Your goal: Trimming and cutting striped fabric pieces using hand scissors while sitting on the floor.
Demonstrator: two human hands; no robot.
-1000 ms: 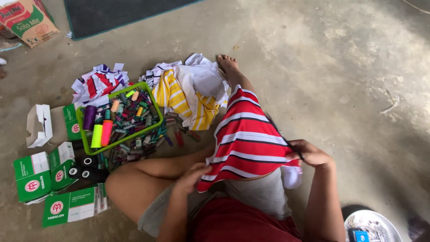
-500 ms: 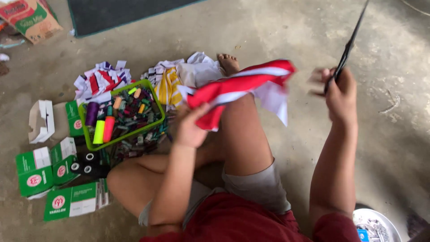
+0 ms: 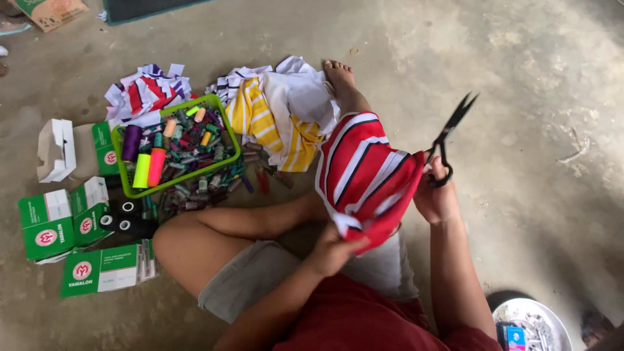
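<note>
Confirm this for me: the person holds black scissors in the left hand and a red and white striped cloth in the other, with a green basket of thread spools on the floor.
Not quite: the black scissors are in the right hand, and the left hand grips the red and white striped cloth. The head view shows this. The green basket of thread spools on the floor is right.

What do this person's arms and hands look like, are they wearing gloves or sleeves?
No gloves: the left hand and right hand are both bare, and so are the forearms, with no watch, ring or bracelet visible. The only clothing near the arms is a dark red top, whose sleeves are not clearly visible, above grey shorts.
</note>
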